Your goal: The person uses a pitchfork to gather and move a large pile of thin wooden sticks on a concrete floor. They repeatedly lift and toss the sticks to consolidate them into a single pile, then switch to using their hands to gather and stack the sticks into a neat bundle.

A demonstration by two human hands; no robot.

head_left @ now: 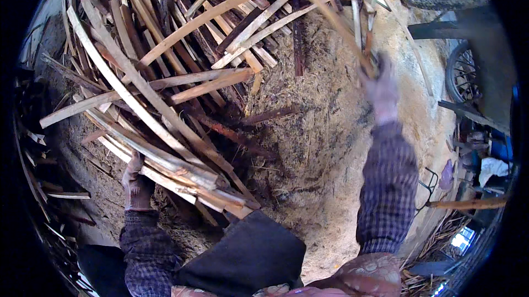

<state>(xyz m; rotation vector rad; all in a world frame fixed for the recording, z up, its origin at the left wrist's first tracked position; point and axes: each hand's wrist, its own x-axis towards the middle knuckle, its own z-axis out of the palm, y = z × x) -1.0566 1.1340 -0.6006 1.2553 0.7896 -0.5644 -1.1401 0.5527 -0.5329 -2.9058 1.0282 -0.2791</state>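
Observation:
My left hand (135,184) is closed at the near edge of a bundle of pale sawn wooden strips (182,167); part of its grip is hidden under the wood. The bundle's near ends rest against the dark cloth (253,250) over my lap. Out to the right, my stretched right hand (381,90), smeared by motion, is closed on the near end of a long wooden strip (336,21). That strip slants away to the far left, over the other wood. A large tangled pile of wooden strips (193,21), some with dark bark, lies ahead and to the left.
Sawdust and bark bits cover the ground (314,131). On the right stand spoked wheels (463,71), a dark slab-like panel (490,49) and a white cloth or bag (493,170). More thin sticks (441,236) lie at the lower right, and loose wood (69,195) at the left.

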